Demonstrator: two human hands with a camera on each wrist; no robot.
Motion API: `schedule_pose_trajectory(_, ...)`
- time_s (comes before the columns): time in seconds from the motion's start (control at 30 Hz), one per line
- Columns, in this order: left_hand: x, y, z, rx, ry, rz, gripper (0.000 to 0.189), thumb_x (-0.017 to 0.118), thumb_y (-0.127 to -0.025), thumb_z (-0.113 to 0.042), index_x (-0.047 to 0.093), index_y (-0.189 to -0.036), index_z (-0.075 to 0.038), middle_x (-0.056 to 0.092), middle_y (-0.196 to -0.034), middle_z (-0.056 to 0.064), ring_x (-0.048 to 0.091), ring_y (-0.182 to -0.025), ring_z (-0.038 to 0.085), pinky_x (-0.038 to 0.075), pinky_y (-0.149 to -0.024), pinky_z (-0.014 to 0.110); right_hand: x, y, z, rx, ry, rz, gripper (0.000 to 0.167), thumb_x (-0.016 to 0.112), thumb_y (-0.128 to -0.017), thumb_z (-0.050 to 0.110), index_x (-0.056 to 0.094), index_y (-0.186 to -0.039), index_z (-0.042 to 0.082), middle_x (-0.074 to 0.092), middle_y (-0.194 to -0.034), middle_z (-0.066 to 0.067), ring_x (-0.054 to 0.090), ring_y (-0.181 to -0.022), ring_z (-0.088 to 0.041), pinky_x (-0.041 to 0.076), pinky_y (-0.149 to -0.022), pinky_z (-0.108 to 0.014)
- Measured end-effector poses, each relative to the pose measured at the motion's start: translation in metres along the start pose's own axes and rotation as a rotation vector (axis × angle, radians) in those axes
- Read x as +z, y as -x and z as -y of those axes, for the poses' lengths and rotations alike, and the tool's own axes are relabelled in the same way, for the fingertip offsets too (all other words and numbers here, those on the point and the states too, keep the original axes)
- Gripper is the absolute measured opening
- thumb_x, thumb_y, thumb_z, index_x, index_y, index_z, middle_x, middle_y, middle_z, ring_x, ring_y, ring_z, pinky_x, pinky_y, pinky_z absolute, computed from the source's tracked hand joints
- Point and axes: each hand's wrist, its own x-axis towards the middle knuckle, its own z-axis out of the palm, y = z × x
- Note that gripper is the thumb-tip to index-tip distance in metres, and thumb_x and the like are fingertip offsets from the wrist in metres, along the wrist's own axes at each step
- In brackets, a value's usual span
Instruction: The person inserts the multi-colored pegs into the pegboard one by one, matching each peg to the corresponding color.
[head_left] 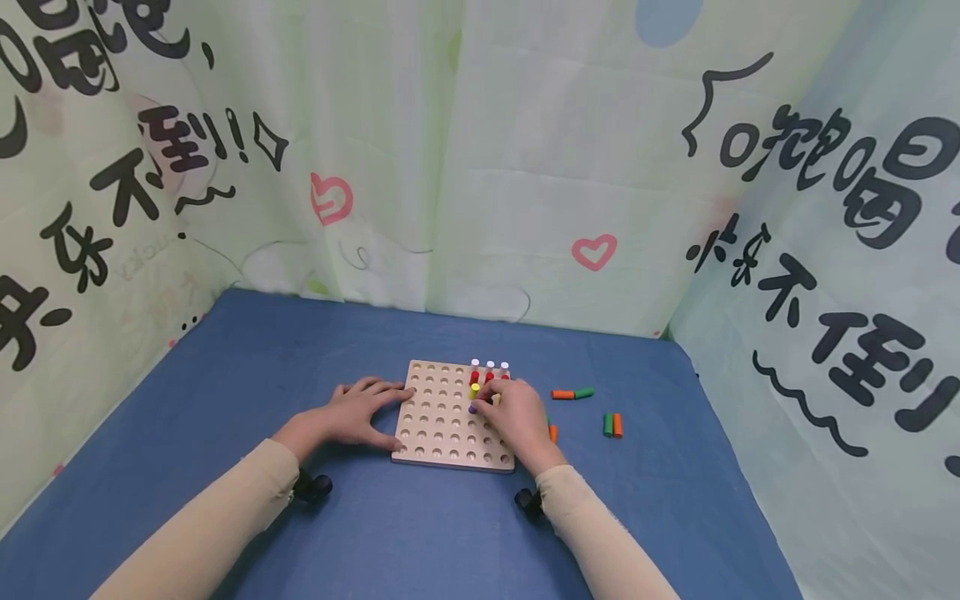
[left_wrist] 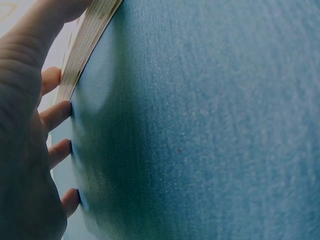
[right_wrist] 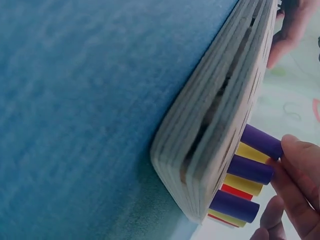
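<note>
A wooden pegboard [head_left: 435, 425] with rows of round holes lies on the blue cloth. My left hand [head_left: 352, 414] rests at its left side, thumb and fingers spread and touching the edge. With thumb and fingertip, my right hand [head_left: 519, 418] pinches a purple peg [right_wrist: 262, 142] standing at the board's face. Two more purple pegs [right_wrist: 250, 170] stand beside it in the right wrist view. Behind them are yellow pegs [right_wrist: 243, 185] and red pegs [right_wrist: 238, 192]. White pegs [head_left: 490, 365] form the far row at the board's right. My right hand hides part of the rows.
Right of the board lie loose pegs: an orange peg [head_left: 562, 394] end to end with a green peg [head_left: 584, 392], and another green peg [head_left: 608, 425] beside an orange one [head_left: 617, 425]. More lie partly behind my right hand. A printed curtain [head_left: 517, 192] surrounds the table.
</note>
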Motion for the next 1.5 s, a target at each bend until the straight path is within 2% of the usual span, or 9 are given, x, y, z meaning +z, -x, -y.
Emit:
schedule_pose_trajectory(0.2,0.001,-0.002,0.000,0.000,-0.003,0.006,0.098,0.074,-0.082,-0.069,0.036,-0.162,-0.030,0.033,-0.168,0.008,0.023,-0.154,0.040,0.019,-0.109,0.073,0.002,0.001,-0.001,0.004,-0.008,0.008,0.005,0.082,-0.091,0.025,0.080,-0.088,0.021,0.069,-0.082,0.006,0.054,-0.079,-0.015,0.044,-0.072,-0.033)
schedule_pose_trajectory(0.43,-0.004,0.002,-0.005,-0.005,-0.019,0.008,0.096,0.074,-0.083,-0.070,0.038,-0.162,-0.029,0.035,-0.167,0.008,0.025,-0.153,0.040,0.022,-0.108,0.074,0.002,0.001,-0.001,-0.003,-0.005,0.008,0.005,0.082,-0.091,0.025,0.080,-0.089,0.021,0.070,-0.083,0.006,0.054,-0.079,-0.015,0.044,-0.073,-0.033)
schedule_pose_trajectory(0.8,-0.003,0.001,-0.005,-0.009,-0.034,0.010,0.096,0.073,-0.083,-0.069,0.037,-0.162,-0.030,0.035,-0.167,0.007,0.025,-0.153,0.039,0.022,-0.108,0.073,-0.002,0.005,-0.008,-0.041,-0.017,-0.018,0.005,0.079,-0.093,0.024,0.077,-0.093,0.019,0.068,-0.086,0.004,0.052,-0.075,-0.013,0.044,-0.068,-0.030)
schedule_pose_trajectory(1.1,-0.003,0.000,-0.004,-0.005,-0.033,0.008,0.097,0.073,-0.083,-0.069,0.036,-0.162,-0.029,0.035,-0.167,0.008,0.025,-0.153,0.040,0.023,-0.108,0.074,-0.009,0.008,-0.016,-0.017,-0.015,-0.039,0.004,0.078,-0.093,0.022,0.078,-0.094,0.018,0.070,-0.091,0.002,0.055,-0.076,-0.013,0.047,-0.065,-0.029)
schedule_pose_trajectory(1.3,-0.002,0.000,-0.003,-0.003,-0.038,0.005,0.097,0.073,-0.083,-0.070,0.037,-0.162,-0.029,0.035,-0.167,0.009,0.026,-0.152,0.040,0.023,-0.107,0.074,-0.013,0.010,-0.023,-0.013,-0.031,-0.049,0.005,0.081,-0.092,0.021,0.077,-0.093,0.018,0.068,-0.089,0.001,0.054,-0.072,-0.014,0.046,-0.062,-0.028)
schedule_pose_trajectory(1.5,-0.003,0.000,-0.004,-0.005,-0.035,0.009,0.097,0.073,-0.083,-0.070,0.036,-0.163,-0.029,0.035,-0.167,0.009,0.025,-0.152,0.041,0.022,-0.107,0.074,-0.018,0.012,-0.031,0.015,0.001,-0.048,0.008,0.081,-0.091,0.022,0.078,-0.095,0.016,0.069,-0.089,-0.001,0.053,-0.068,-0.014,0.045,-0.061,-0.028)
